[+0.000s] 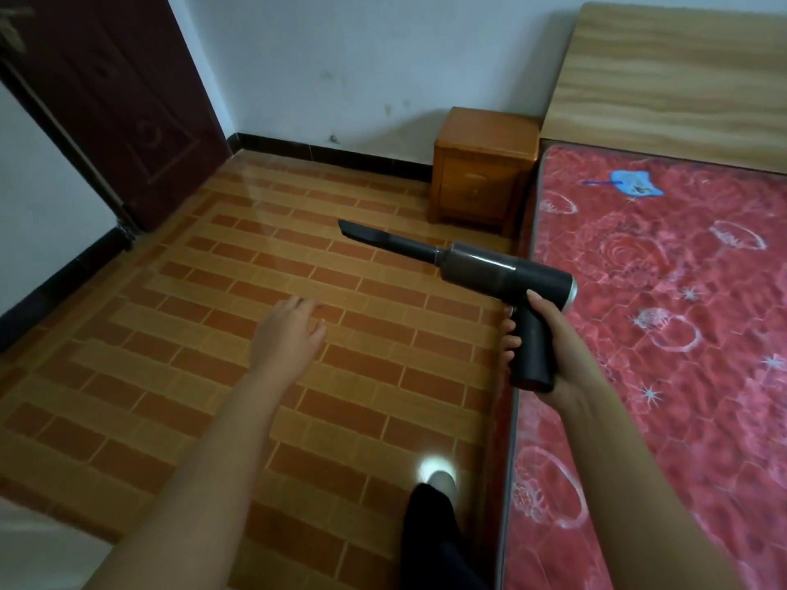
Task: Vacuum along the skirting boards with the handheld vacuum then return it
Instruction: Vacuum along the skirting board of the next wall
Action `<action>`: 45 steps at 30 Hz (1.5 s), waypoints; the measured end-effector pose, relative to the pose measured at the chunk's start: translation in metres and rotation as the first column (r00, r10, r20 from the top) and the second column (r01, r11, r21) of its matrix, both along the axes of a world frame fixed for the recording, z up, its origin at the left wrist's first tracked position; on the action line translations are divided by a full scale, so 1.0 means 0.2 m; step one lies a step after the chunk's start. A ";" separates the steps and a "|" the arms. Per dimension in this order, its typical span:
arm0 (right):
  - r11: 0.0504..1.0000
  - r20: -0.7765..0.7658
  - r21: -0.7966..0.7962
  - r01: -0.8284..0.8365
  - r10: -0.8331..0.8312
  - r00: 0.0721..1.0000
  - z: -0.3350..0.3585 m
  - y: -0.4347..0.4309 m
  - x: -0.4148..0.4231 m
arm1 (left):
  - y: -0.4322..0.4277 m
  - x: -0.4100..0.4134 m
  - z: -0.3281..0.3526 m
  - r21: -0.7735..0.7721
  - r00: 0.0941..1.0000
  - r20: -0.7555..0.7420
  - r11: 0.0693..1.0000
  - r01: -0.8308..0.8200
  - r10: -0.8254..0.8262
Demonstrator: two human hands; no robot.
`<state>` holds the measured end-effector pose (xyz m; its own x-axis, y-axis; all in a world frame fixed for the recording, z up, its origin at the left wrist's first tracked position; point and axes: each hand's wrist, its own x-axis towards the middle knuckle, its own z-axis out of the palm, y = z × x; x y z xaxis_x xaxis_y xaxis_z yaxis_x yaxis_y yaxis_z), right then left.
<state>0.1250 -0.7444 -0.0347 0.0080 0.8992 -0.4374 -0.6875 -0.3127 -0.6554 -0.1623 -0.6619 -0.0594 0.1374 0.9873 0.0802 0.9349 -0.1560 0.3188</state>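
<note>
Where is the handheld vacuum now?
In the head view, the handheld vacuum is right of centre, gripped by the right hand beside the red mattress.

nightstand (481, 163) just beside red mattress (660, 334) | dark door (115, 100) far left

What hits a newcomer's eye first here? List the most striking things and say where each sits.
The dark handheld vacuum stands out at centre right, gripped by the right hand, its nozzle aimed out over the brick-patterned floor. The red patterned mattress fills the right side, with an orange bedside cabinet beside its far end. The left hand hovers open above the floor.
</note>
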 end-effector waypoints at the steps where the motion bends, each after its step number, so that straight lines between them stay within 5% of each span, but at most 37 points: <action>1: 1.000 0.018 -0.004 -0.009 0.009 1.000 0.01 0.09 0.03 | 0.09 0.03 0.01 0.003 1.000 -0.008 1.000 0.016 -0.016; 14: 0.996 0.136 -0.077 -0.047 0.057 0.989 0.13 1.19 0.34 | 1.13 0.26 0.10 0.001 0.999 0.044 1.000 -0.027 0.027; 45: 0.982 0.091 -0.154 0.107 -0.094 0.991 0.04 3.89 0.06 | 4.06 0.14 0.08 -0.014 0.991 0.016 0.991 0.135 -0.135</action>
<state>0.1377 0.0330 -0.0272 0.1372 0.8116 -0.5679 -0.6661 -0.3487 -0.6594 -0.1336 0.1494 -0.0439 0.2687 0.9608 0.0686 0.9005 -0.2758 0.3363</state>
